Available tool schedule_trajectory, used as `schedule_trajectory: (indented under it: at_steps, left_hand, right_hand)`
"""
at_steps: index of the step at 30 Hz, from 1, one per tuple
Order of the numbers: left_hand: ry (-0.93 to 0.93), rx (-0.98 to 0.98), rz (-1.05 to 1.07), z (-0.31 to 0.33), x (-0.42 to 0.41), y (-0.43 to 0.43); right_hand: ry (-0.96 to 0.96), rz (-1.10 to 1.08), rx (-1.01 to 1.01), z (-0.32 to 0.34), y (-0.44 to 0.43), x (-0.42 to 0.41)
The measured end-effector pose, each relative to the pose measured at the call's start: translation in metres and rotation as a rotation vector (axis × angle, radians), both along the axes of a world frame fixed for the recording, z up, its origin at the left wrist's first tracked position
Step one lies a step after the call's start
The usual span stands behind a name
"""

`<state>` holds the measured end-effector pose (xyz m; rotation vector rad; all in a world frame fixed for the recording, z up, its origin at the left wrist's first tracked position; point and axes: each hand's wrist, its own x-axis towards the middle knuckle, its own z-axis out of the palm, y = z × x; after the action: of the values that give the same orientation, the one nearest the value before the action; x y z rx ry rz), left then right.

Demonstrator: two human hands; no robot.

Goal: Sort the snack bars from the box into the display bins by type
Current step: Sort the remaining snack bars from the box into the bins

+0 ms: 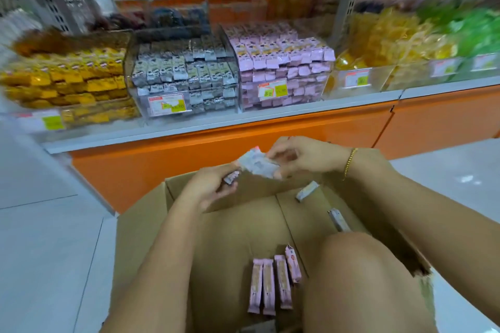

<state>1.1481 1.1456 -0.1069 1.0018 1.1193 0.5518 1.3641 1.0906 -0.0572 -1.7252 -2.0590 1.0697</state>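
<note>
Grey-white snack bars (261, 166) hang above the far wall of the cardboard box (140, 224), pinched in the right hand (305, 157), whose fingers are curled. Just beside it, the left hand (211, 188) curls round a pink bar (231, 178). Four pink bars (273, 282) lie on the box floor and two grey bars (307, 191) lie near its right wall, with bare cardboard between them. Beyond the box, the grey bin (186, 76) and the pink bin (281, 67) touch on the shelf.

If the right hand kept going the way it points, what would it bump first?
Probably the left hand, gripping a pink bar: the right hand points left, its grey bars leading. Depth is unclear.
</note>
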Motion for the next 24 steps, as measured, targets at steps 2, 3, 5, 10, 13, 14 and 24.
schedule_trajectory:
  at_steps: [2, 3, 5, 10, 13, 14, 24]
  left_hand:
    - [-0.276, -0.177, 0.187, 0.006, -0.011, -0.016]
    - [-0.364, -0.2, 0.23, 0.007, -0.014, -0.025]
    - [-0.487, -0.196, 0.267, 0.012, -0.014, -0.044]
    - [-0.558, -0.089, 0.27, 0.026, -0.013, -0.077]
    - [-0.48, 0.023, 0.272, 0.027, -0.019, -0.08]
    - [-0.451, 0.046, 0.272, 0.027, -0.022, -0.08]
    - [-0.365, 0.083, 0.326, 0.022, -0.033, -0.078]
  right_hand:
    - [0.404, -0.113, -0.142, 0.01, -0.002, -0.005]
    - [0.569, -0.16, -0.221, 0.014, -0.002, -0.01]
    - [0.782, -0.225, -0.321, 0.018, -0.001, -0.02]
    - [0.974, -0.295, -0.302, 0.007, -0.006, -0.049]
    - [0.976, -0.349, -0.235, -0.001, -0.018, -0.063]
    - [0.944, -0.368, -0.208, -0.003, -0.022, -0.067]
    - [0.638, -0.449, -0.016, 0.0, -0.044, -0.11]
